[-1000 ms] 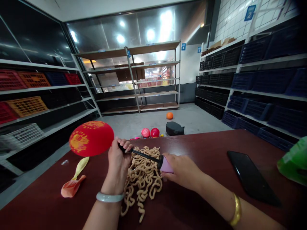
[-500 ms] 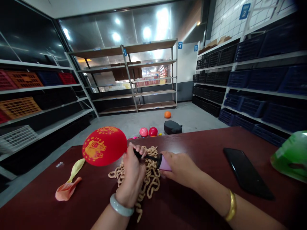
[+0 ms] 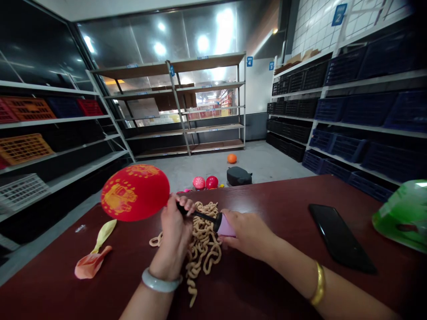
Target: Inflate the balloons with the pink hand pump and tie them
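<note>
A red balloon (image 3: 135, 193) with gold printing, inflated, points left from my left hand (image 3: 175, 224). The fingers of that hand are closed round the balloon's neck and the black end of a hand balloon pump (image 3: 227, 226). My right hand (image 3: 248, 233) wraps round the pump's purple body, and a thin black rod shows between the two hands. Beneath them on the dark red table (image 3: 267, 284) lies a heap of tan, rope-like coils (image 3: 203, 242). Limp yellow (image 3: 106, 231) and orange (image 3: 89, 266) balloons lie to the left.
To the right are a black flat tablet-like object (image 3: 340, 238) and a green-and-clear plastic bag or container (image 3: 402, 215). Beyond the table, pink and red balloons (image 3: 211, 182), a dark grey case (image 3: 239, 176) and an orange ball (image 3: 231, 158) rest on the floor. Shelves with crates (image 3: 26, 149) line the sides.
My left hand has shifted left with the red balloon, away from my right hand. More of the pump's black rod shows, and the balloon looks slightly larger.
</note>
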Available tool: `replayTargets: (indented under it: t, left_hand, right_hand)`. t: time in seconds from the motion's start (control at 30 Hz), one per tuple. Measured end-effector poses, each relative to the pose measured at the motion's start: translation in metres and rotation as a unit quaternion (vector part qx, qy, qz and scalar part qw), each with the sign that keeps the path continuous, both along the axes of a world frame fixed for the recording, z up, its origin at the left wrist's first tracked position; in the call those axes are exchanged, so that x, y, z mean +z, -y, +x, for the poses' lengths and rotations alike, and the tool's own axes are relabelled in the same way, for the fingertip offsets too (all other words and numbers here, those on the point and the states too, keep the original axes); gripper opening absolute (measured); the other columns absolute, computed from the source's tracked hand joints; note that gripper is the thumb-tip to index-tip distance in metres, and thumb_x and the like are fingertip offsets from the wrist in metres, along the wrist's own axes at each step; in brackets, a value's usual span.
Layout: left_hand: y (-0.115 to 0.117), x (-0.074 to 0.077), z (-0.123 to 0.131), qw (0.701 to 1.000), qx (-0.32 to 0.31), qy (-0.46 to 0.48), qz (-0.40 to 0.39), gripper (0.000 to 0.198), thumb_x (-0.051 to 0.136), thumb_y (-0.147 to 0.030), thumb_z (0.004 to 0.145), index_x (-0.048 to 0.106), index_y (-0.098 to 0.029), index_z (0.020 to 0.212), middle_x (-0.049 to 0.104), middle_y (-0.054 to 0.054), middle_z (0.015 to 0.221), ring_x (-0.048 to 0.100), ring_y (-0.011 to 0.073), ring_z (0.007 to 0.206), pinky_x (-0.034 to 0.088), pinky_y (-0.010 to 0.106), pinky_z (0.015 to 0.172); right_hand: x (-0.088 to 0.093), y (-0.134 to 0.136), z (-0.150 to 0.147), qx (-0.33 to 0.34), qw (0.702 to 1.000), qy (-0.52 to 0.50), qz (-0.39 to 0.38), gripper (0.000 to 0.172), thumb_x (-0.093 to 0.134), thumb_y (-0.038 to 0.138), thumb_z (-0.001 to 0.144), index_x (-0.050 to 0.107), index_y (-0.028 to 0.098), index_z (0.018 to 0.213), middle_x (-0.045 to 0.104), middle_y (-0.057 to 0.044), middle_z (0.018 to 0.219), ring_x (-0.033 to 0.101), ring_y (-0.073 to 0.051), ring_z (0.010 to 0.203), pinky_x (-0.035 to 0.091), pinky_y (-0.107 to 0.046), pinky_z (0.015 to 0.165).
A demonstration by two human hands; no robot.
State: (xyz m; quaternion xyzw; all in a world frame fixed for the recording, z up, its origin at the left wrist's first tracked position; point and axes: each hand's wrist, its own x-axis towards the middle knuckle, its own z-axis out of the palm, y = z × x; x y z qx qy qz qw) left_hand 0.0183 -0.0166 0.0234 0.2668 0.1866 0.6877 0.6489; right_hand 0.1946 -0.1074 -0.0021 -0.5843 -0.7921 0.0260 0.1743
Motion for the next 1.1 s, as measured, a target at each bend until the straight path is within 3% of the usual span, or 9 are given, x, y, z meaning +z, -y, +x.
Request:
replayTargets:
  t: [0.13, 0.27, 0.57, 0.77, 0.97, 1.1]
  left_hand:
    - [-0.019, 0.013, -0.037, 0.999, 0.033, 0.034, -0.004, 0.024, 0.049, -0.012, 0.086, 0.04, -0.017, 0.064, 0.035, -0.007, 0.051, 0.034, 0.0054, 0.04, 0.028, 0.018, 0.039]
    - [-0.024, 0.015, -0.049, 0.997, 0.052, 0.055, 0.0, 0.025, 0.046, -0.013, 0.088, 0.039, -0.017, 0.065, 0.036, -0.007, 0.051, 0.034, 0.0052, 0.04, 0.028, 0.018, 0.038]
    - [-0.003, -0.012, 0.003, 0.998, 0.058, 0.01, -0.015, 0.025, 0.061, -0.022, 0.08, 0.041, -0.018, 0.066, 0.038, -0.007, 0.054, 0.038, 0.006, 0.044, 0.029, 0.019, 0.042]
    - [0.026, -0.025, 0.039, 0.999, -0.012, -0.018, -0.027, 0.031, 0.067, -0.029, 0.08, 0.041, -0.018, 0.067, 0.04, -0.005, 0.059, 0.042, 0.0088, 0.05, 0.036, 0.022, 0.047]
    - [0.032, -0.027, 0.046, 0.998, -0.041, -0.019, -0.036, 0.03, 0.066, -0.029, 0.082, 0.042, -0.018, 0.067, 0.04, -0.004, 0.059, 0.041, 0.0095, 0.051, 0.036, 0.023, 0.048]
    - [0.025, -0.019, 0.037, 0.998, -0.043, -0.031, -0.026, 0.029, 0.066, -0.028, 0.081, 0.043, -0.018, 0.066, 0.039, -0.004, 0.058, 0.041, 0.0091, 0.049, 0.035, 0.022, 0.046]
  right_hand:
    - [0.003, 0.0, 0.005, 0.009, 1.0, 0.01, 0.0, 0.058, 0.054, 0.056, 0.087, 0.046, 0.019, 0.131, 0.065, -0.013, 0.118, 0.064, -0.029, 0.101, 0.047, -0.037, 0.08]
    - [0.006, 0.0, 0.01, 0.015, 1.0, 0.024, 0.004, 0.059, 0.055, 0.056, 0.087, 0.046, 0.018, 0.131, 0.066, -0.013, 0.113, 0.064, -0.028, 0.101, 0.047, -0.037, 0.08]
    - [0.007, 0.0, 0.008, -0.014, 0.997, 0.071, 0.006, 0.064, 0.055, 0.055, 0.087, 0.043, 0.014, 0.134, 0.066, -0.016, 0.111, 0.066, -0.029, 0.091, 0.048, -0.037, 0.071]
    - [0.005, 0.002, 0.0, -0.016, 0.998, 0.057, 0.004, 0.061, 0.054, 0.056, 0.087, 0.045, 0.016, 0.132, 0.067, -0.014, 0.109, 0.066, -0.029, 0.09, 0.048, -0.036, 0.071]
    - [0.005, 0.002, -0.002, -0.013, 0.999, 0.037, 0.003, 0.06, 0.056, 0.053, 0.086, 0.045, 0.016, 0.131, 0.068, -0.014, 0.109, 0.066, -0.028, 0.091, 0.048, -0.036, 0.072]
    - [0.004, 0.002, -0.003, -0.02, 1.0, 0.018, -0.005, 0.06, 0.055, 0.056, 0.086, 0.045, 0.017, 0.132, 0.067, -0.013, 0.111, 0.066, -0.028, 0.093, 0.047, -0.035, 0.073]
